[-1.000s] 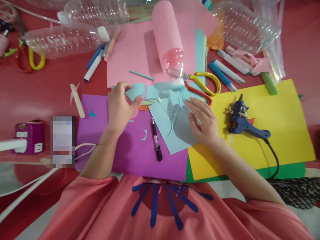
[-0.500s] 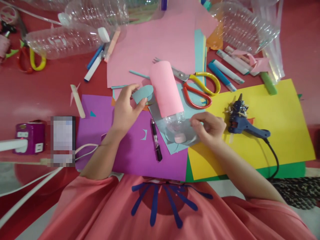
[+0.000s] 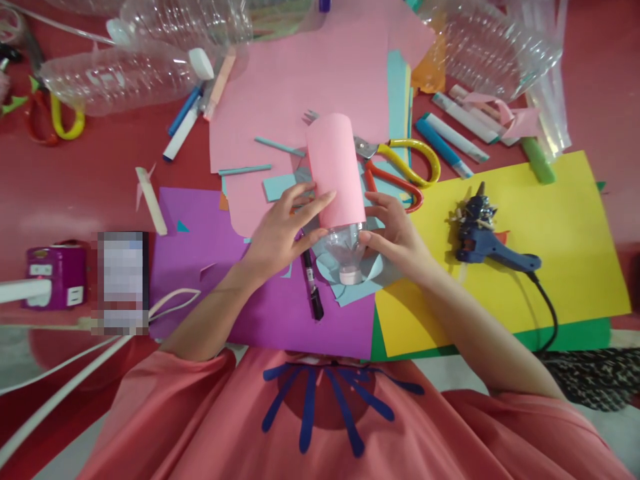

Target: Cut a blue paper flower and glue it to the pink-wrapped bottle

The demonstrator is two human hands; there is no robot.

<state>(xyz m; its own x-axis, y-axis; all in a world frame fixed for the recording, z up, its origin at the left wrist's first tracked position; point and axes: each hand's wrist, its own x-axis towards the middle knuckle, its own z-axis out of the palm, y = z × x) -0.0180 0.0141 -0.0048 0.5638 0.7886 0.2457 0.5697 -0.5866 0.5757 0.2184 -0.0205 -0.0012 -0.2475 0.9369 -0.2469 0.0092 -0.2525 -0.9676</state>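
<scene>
A clear plastic bottle wrapped in pink paper (image 3: 337, 167) lies in front of me, its pale cap toward me. My left hand (image 3: 285, 230) holds its left side, fingers on the pink wrap and thumb near the wrap's lower edge. On the other side, my right hand (image 3: 400, 237) grips the bottle near the bare shoulder, thumb against the clear plastic. Cut light blue paper (image 3: 350, 293) lies beneath the bottle. Scissors (image 3: 400, 160) with yellow and red handles are partly hidden behind it. A black pen (image 3: 311, 287) rests beside my left hand.
A blue glue gun (image 3: 487, 240) lies on yellow paper (image 3: 565, 220) at right. Purple paper (image 3: 200, 220) is at left, beside a phone (image 3: 123, 280) and a purple power adapter (image 3: 56, 277). Clear bottles (image 3: 120, 77) and markers (image 3: 445, 147) lie farther back.
The light blue oval paper has left my left hand, which has moved right onto the wrapped bottle. My right hand has come left onto the bottle, which now lies straighter.
</scene>
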